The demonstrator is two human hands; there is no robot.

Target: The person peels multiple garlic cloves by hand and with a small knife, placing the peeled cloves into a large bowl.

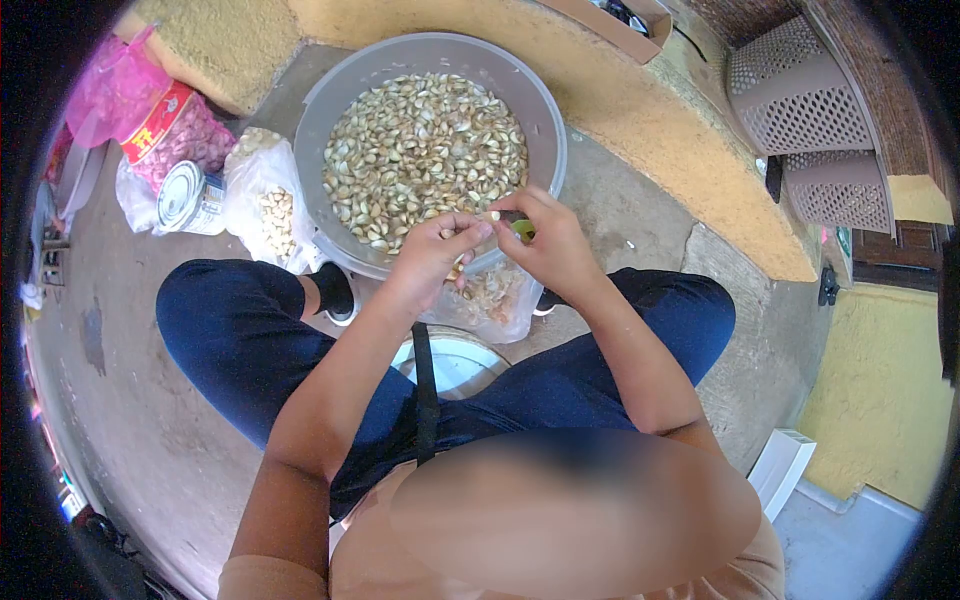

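Observation:
A large grey tub [311, 180] holds a mass of garlic cloves [425, 150]. At its near rim, my left hand [438, 252] is closed around several cloves, with thumb and fingers pressed together. Beside it my right hand [545, 235] pinches a small pale clove [492, 216] close to my left fingertips. A yellow-green object [523, 230] shows at my right palm; its shape is mostly hidden. Below both hands lies a clear plastic bag [495, 305] with papery skins in it. Left of the tub, a white bag [276, 222] contains pale cloves.
A tin can [190, 198] and a pink mesh sack [185, 140] stand at the left. Under my legs is a round whitish lid or basin [455, 362]. A yellow ledge [650, 140] runs behind the tub, with perforated baskets [800, 100] at the right.

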